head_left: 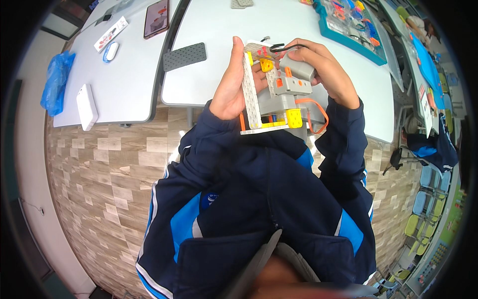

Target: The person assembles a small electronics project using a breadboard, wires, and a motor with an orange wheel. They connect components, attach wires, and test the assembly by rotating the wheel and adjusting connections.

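Between my hands, above the table's near edge, is a toy building-brick model [251, 92] of white and grey beams with yellow connectors. My left hand [230, 89] supports its left side, thumb up along the white beam and fingers curling behind, partly hidden. From the right, my right hand [328, 70] has its fingers wrapped round a grey rounded block [297, 68] at the model's top, likely a motor. A black cable [289, 48] runs by those fingers. Below it sit a light grey box [294, 85] with orange buttons and a looped orange band [318, 113].
A dark grey perforated plate [184, 57] lies left on the white table [214, 30]. A teal parts tray [348, 35] of colourful pieces stands far right. The left table holds a phone [157, 19], a white box [87, 106] and a blue plastic bag [57, 84].
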Tool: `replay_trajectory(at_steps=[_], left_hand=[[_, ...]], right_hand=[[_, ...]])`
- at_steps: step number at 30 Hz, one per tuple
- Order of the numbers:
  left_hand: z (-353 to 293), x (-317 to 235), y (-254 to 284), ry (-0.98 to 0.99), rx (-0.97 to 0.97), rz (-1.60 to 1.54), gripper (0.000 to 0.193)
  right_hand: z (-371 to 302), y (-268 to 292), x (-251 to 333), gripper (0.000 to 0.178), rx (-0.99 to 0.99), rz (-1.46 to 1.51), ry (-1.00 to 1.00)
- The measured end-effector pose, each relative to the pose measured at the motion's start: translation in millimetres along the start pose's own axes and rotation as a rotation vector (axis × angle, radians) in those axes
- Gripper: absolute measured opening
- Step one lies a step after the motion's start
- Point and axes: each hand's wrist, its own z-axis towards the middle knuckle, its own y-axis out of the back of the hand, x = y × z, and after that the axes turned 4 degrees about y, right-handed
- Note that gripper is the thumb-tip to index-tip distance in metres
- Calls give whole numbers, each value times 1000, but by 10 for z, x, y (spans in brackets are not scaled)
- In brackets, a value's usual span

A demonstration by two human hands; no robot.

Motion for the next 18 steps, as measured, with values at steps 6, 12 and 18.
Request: replay_trajectory(at_steps=[6,12,18], left_hand=[[-31,-36,-38,-11,17,14,92],[-37,1,-67,-47,-6,61,95],[-12,-22,-43,-93,-29,94,84]], right_hand=[[-49,13,-126,32,9,51,59],[-122,-100,-277,30,-61,185,153],[-203,-68,-411,29,-113,179,300]])
